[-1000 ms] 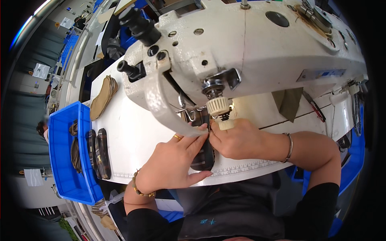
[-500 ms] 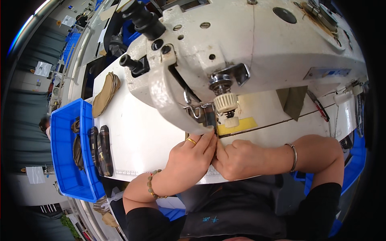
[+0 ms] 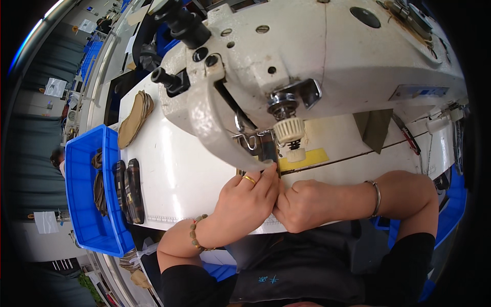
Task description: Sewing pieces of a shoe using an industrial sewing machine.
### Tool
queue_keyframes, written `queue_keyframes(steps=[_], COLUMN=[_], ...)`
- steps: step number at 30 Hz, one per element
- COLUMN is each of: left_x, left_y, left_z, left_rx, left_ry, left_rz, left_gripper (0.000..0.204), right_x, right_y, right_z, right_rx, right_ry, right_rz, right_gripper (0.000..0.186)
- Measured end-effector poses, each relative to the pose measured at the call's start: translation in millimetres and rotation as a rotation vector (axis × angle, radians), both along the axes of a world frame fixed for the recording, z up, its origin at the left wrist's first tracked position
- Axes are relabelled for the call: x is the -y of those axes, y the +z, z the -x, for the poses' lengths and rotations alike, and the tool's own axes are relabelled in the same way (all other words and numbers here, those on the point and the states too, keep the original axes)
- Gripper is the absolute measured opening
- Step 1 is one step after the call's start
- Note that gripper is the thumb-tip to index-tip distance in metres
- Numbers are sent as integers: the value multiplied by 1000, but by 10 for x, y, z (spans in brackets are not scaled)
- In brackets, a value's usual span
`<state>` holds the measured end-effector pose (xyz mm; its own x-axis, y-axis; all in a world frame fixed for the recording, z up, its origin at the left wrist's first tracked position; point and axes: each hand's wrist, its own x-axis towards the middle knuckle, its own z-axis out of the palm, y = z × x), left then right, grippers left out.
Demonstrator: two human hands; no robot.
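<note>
A white industrial sewing machine (image 3: pixel 358 56) fills the top of the view, with a pale tension knob (image 3: pixel 289 130). A dark plaid piece (image 3: pixel 266 143) lies under its needle area, partly hidden by the machine arm and my hands. My left hand (image 3: pixel 245 202) is closed on that piece's near end, its bent fingers pressed together below the needle area. My right hand (image 3: pixel 307 204), touching it, is closed in a pinch at the same end; my fingertips are mostly hidden. A yellow plate (image 3: pixel 309 158) sits right of the piece.
A blue bin (image 3: pixel 92 235) holding brown pieces stands left of the white table (image 3: pixel 174 194). Two plaid pieces (image 3: pixel 133 189), stacked tan cut pieces (image 3: pixel 134 117), an olive scrap (image 3: pixel 373 125) and red-handled snips (image 3: pixel 409 138) lie on the table. Another person (image 3: pixel 59 158) is at far left.
The plaid piece has moved away from me under the machine. My hands have drawn closer together, and my left fingers, earlier stretched along the piece, are now more bent.
</note>
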<state>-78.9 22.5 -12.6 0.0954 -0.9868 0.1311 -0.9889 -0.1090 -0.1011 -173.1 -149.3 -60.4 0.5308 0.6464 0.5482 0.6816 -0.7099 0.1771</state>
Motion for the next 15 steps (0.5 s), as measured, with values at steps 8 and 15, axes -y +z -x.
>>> queue_keyframes(steps=[8,15], left_x=[13,16], left_y=[-24,-40], left_z=[10,22], left_rx=[-12,-18], left_ry=[7,6], left_rz=[39,45], left_gripper=[40,41], right_x=[36,32], right_y=[4,10], right_z=[-40,-36], right_rx=[20,31], right_ry=[70,61], right_rz=[-12,-46], right_gripper=[13,13])
